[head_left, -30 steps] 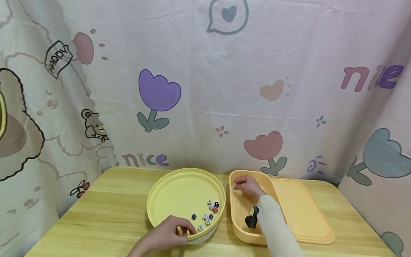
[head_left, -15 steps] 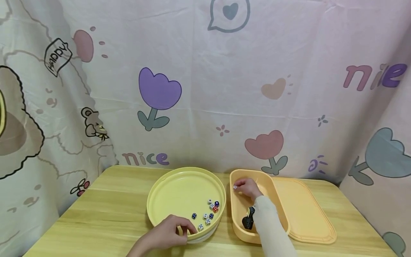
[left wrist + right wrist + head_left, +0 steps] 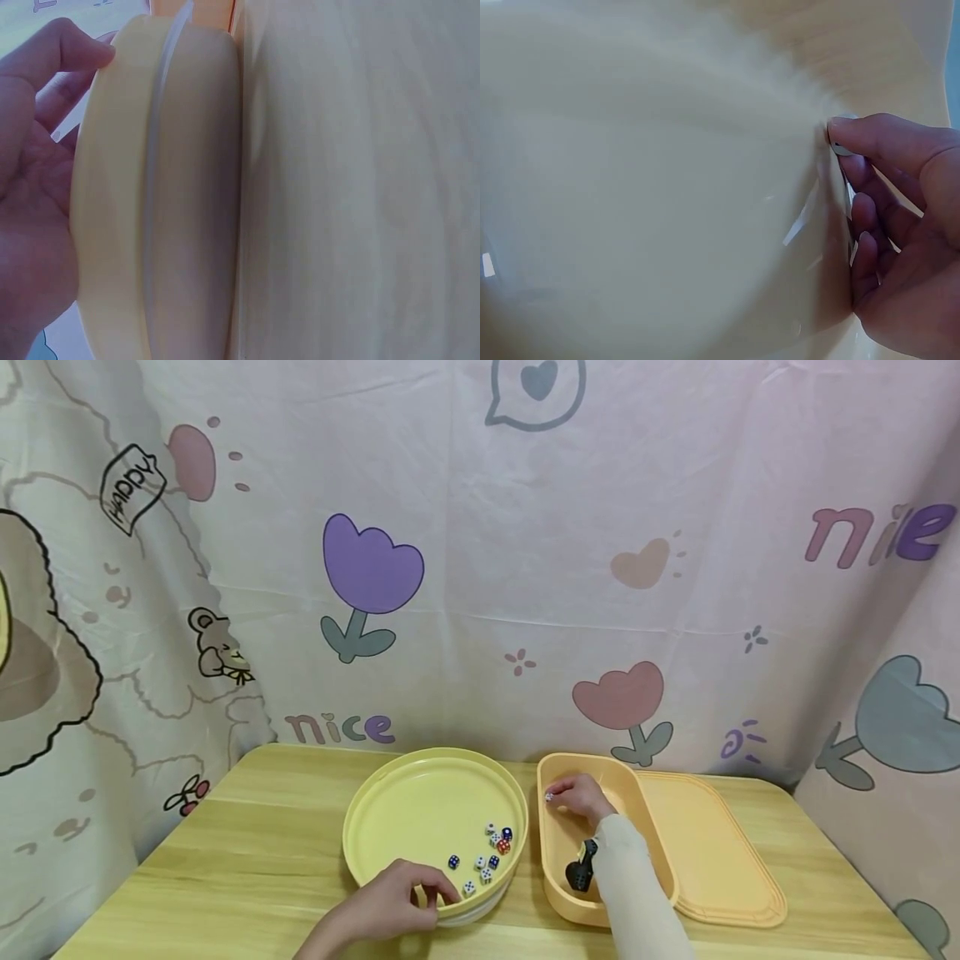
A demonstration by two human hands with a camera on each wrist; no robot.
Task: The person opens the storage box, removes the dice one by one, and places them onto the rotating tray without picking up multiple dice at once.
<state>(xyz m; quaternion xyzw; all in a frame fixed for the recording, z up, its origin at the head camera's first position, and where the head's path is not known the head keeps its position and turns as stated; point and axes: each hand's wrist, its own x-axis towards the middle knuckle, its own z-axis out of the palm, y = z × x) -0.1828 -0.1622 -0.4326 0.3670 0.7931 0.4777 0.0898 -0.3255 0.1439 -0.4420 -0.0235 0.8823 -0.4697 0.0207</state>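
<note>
My left hand (image 3: 393,902) grips the near rim of a round yellow tray (image 3: 408,802), fingers over the edge. In the left wrist view the thumb (image 3: 97,54) lies against the tray's outer wall (image 3: 116,187). Several dice lie in the tray's right part: white dice (image 3: 486,877), blue dice (image 3: 453,862) and a red die (image 3: 503,847). Inside an orange rectangular box (image 3: 553,877), my right hand (image 3: 581,797) pinches a white die (image 3: 549,797) between thumb and finger by the left wall. In the right wrist view the die (image 3: 841,148) is mostly covered by the thumb.
An orange lid (image 3: 720,852) lies flat on the wooden table (image 3: 247,860), right of the box. A printed curtain (image 3: 480,568) hangs behind the table and along its sides. A black wrist device (image 3: 580,868) sits on the right sleeve (image 3: 637,885).
The right hand has shifted very slightly within the box, still holding the white die. Its wrist has turned a little. The left hand and the dice in the tray stay where they were.
</note>
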